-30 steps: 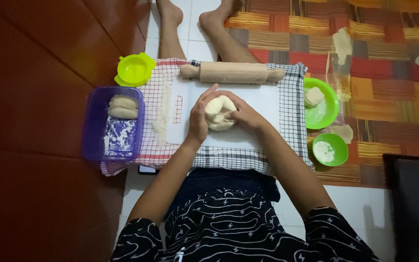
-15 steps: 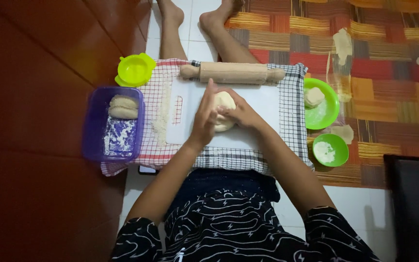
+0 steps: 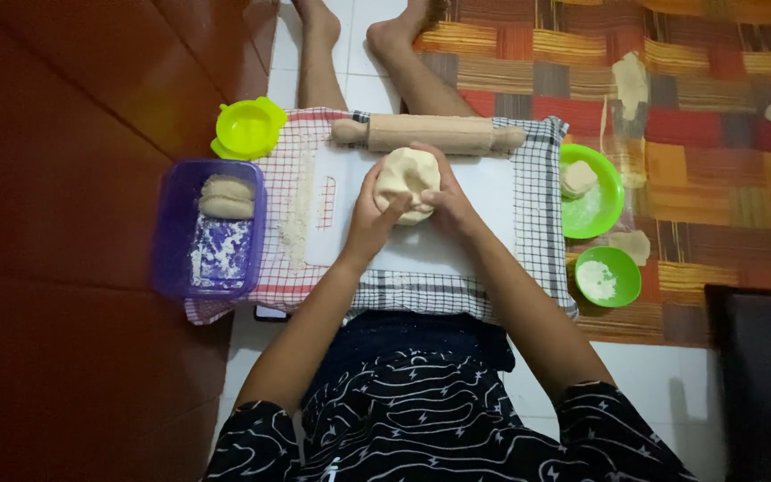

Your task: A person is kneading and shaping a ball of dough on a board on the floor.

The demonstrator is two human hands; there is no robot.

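A person seated on a tiled floor works a lump of pale dough (image 3: 408, 178) with both bare hands over a white cutting board (image 3: 493, 201), seen from a head-worn camera looking straight down. The left hand (image 3: 369, 219) cups the dough's left side, its fingers pressed together and curled against the lump, the thumb laid across the near face. The right hand (image 3: 446, 192) wraps the right side, fingers together and bent over the top edge. The dough sits at the board's far middle, lifted slightly on its edge between the palms, just short of a wooden rolling pin (image 3: 430, 134) that lies crosswise along the far edge.

The board rests on a checked cloth (image 3: 542, 268), red-lined at its left and black-lined at its right, with a strip of flour (image 3: 296, 219) dusted along the board's left side. At far left of the cloth stands a yellow-green mould (image 3: 247, 128); nearer, a purple tub (image 3: 171, 250) holds two stacked dough pieces (image 3: 227, 196) and scattered flour. To the right, a large green bowl (image 3: 609, 210) carries one dough piece, and a smaller green bowl (image 3: 622, 263) nearer the camera holds flour. Both bowls stand on a striped mat (image 3: 716, 178) in orange, red and brown, where several flattened dough scraps lie. The person's bare legs stretch away beyond the cloth.
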